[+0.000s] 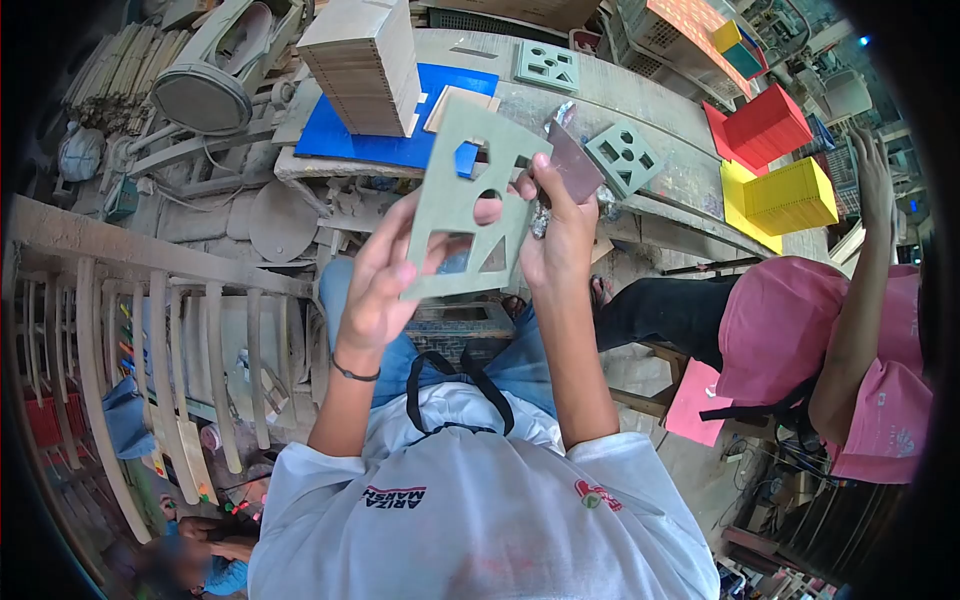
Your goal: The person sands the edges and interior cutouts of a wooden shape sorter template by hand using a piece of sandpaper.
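Note:
A pale green board [455, 215] with cut-out shapes, among them a circle and a triangle, is held up tilted before me. My left hand [375, 270] grips its left and lower side, the thumb on the face and fingers behind. My right hand [562, 225] is closed at the board's right edge, its thumb against the rim. A flat brown sheet [575, 165] sticks out above the right hand's fingers, beside crumpled silvery material [540, 218]. I cannot tell whether the hand grips both. Similar green boards lie on the workbench [460, 50] beyond, one [625, 158] close to the right hand.
A tall wooden box [362, 65] stands on a blue panel [350, 140]. Red [768, 130] and yellow [790, 197] boxes are at the bench's right. A person in pink [785, 310] is close on my right. A wooden rail [160, 260] runs along my left.

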The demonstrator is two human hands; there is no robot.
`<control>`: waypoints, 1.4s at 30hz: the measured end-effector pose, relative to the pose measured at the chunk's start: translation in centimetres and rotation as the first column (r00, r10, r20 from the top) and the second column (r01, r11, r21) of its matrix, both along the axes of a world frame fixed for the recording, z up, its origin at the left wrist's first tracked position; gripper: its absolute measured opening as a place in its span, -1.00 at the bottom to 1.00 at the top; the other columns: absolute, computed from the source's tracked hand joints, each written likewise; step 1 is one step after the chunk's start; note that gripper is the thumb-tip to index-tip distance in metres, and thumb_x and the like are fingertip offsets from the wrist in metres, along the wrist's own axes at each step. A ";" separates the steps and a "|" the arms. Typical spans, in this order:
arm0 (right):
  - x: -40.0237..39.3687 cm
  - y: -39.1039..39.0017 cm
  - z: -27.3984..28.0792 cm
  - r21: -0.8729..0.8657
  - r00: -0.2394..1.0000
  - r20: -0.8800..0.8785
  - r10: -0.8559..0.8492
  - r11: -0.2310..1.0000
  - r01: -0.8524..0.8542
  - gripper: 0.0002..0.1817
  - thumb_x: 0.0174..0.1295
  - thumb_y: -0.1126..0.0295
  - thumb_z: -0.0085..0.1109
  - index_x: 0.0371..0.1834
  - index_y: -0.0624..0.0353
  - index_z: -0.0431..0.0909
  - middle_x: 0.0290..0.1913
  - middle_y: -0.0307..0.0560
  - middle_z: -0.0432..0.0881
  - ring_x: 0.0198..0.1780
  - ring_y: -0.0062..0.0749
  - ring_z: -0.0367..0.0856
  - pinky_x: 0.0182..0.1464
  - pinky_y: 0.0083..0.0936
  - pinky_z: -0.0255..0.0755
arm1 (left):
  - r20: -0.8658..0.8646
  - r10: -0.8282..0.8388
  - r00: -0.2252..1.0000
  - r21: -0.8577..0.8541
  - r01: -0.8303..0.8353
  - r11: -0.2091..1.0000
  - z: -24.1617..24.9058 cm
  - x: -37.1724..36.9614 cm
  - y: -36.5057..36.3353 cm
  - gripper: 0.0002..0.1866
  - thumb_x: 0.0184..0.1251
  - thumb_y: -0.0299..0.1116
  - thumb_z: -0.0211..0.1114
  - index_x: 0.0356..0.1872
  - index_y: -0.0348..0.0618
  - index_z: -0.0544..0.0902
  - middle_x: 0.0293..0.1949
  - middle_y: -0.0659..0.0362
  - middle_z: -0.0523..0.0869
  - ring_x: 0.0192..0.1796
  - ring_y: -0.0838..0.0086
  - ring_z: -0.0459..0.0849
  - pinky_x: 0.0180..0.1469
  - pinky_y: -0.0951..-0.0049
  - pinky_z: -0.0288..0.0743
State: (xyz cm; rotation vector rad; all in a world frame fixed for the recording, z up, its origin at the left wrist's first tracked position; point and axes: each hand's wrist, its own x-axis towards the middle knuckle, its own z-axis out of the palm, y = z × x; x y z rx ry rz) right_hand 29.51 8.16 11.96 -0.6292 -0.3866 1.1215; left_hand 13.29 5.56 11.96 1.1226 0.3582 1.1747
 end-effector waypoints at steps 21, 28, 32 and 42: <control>2.5 -0.5 2.7 0.028 0.519 0.852 -0.073 0.995 0.093 -0.68 0.09 0.57 0.35 -0.04 0.19 0.71 0.00 -0.10 0.70 -0.11 -0.47 0.66 -0.22 -0.61 0.49 | -0.278 0.391 0.877 -0.112 -0.434 0.894 4.5 -0.9 -1.3 -0.57 0.60 -0.27 -0.10 0.05 -0.51 0.56 -0.29 -0.04 0.75 -0.23 0.33 0.76 -0.12 0.40 0.65; 2.4 1.6 4.6 0.533 -0.042 0.819 -0.572 0.787 -0.312 -0.35 -0.08 0.71 0.16 0.20 0.04 0.59 0.22 -0.10 0.61 0.39 -0.11 0.44 0.41 0.01 0.24 | -0.279 0.377 0.883 -0.101 -0.418 0.903 5.5 -0.7 -1.7 -0.56 0.59 -0.30 -0.09 0.12 -0.58 0.49 -0.13 -0.15 0.72 -0.25 0.33 0.75 -0.15 0.37 0.65; 1.9 1.7 4.8 0.437 -0.215 0.816 -0.537 0.816 -0.378 -0.32 -0.06 0.67 0.20 0.25 0.00 0.55 0.31 -0.17 0.55 0.43 -0.19 0.39 0.49 0.13 0.03 | -0.274 0.403 0.873 -0.082 -0.439 0.895 5.5 -0.4 -1.8 -0.60 0.59 -0.34 -0.08 0.06 -0.53 0.57 -0.15 -0.01 0.75 -0.31 0.43 0.73 -0.19 0.41 0.64; -0.3 0.3 4.7 0.431 0.016 0.866 -0.499 0.731 -0.528 -0.47 0.07 0.60 0.15 0.20 0.10 0.61 0.21 -0.07 0.64 0.36 -0.18 0.49 0.51 0.05 0.07 | -0.422 0.581 0.695 0.225 -0.541 0.810 2.4 -0.7 -1.4 -0.69 0.56 -0.37 0.01 0.00 -0.40 0.64 -0.27 0.13 0.75 -0.34 0.60 0.63 -0.22 0.51 0.49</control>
